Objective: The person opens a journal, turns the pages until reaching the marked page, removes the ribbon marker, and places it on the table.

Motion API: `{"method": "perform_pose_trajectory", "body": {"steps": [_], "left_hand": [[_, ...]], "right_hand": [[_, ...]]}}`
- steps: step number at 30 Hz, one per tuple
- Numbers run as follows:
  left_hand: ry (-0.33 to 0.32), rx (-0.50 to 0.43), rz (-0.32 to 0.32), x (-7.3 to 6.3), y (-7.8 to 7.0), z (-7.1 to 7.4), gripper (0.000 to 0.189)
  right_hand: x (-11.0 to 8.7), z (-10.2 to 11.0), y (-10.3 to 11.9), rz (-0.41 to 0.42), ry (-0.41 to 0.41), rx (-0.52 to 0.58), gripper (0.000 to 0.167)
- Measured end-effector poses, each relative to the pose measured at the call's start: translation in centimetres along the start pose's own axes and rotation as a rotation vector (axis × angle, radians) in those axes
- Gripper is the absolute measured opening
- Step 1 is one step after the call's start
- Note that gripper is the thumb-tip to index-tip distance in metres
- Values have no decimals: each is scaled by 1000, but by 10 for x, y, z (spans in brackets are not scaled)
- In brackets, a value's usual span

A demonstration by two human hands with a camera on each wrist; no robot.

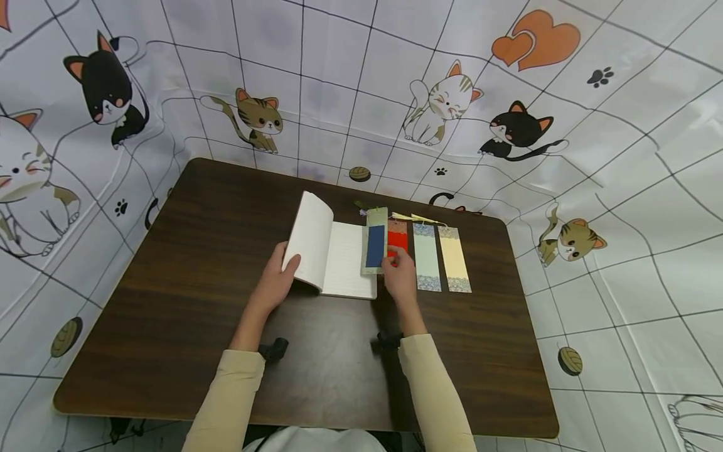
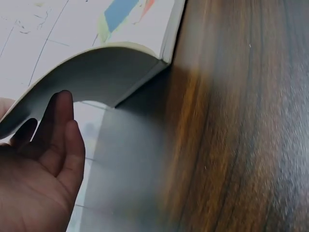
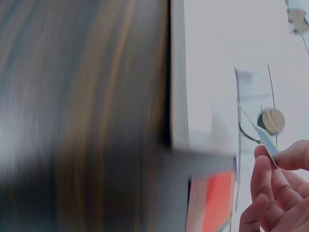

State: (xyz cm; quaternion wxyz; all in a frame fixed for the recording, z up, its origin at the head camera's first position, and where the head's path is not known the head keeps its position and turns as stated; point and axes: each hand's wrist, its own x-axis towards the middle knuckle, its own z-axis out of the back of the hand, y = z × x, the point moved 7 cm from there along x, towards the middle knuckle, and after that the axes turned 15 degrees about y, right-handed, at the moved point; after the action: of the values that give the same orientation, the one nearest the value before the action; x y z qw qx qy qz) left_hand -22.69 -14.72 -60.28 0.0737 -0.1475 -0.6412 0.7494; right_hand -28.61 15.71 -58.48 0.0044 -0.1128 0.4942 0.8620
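Note:
An open notebook (image 1: pixel 346 260) with lined white pages lies on the dark table. My left hand (image 1: pixel 275 276) holds its raised left side, thumb on the page and fingers beneath the cover, as the left wrist view (image 2: pixel 43 164) of that hand shows. Between thumb and fingers my right hand (image 1: pixel 400 276) pinches the edge of a green bookmark with a blue panel (image 1: pixel 375 245), held over the right page. The right wrist view shows the bookmark (image 3: pixel 267 141) nearly edge-on, in the fingers of the right hand (image 3: pixel 280 186). A red bookmark (image 1: pixel 398 233) lies just beyond, partly hidden by that hand.
To the right lie a pale green bookmark (image 1: pixel 426 257) and a yellow one (image 1: pixel 454 258), side by side, with pale tassels (image 1: pixel 418 218) at their top ends. The wooden table (image 1: pixel 186 301) reaches a cat-patterned curtain (image 1: pixel 327 81) at the back.

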Motion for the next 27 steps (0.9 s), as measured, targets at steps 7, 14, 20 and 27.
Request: {"method": "perform_pose_trajectory", "body": {"steps": [7, 14, 20, 27], "left_hand": [[-17, -13, -25, 1, -1, -5, 59], [-90, 24, -65, 3, -8, -9, 59], [-119, 54, -113, 9, -23, -22, 60], [-145, 216, -143, 18, -29, -57, 66]], "right_hand": [[1, 49, -24, -33, -25, -85, 44], [-5, 121, -50, -133, -136, -161, 49], [-10, 177, -74, -236, -225, -134, 46], [-10, 219, -111, -336, -276, -121, 46]]}}
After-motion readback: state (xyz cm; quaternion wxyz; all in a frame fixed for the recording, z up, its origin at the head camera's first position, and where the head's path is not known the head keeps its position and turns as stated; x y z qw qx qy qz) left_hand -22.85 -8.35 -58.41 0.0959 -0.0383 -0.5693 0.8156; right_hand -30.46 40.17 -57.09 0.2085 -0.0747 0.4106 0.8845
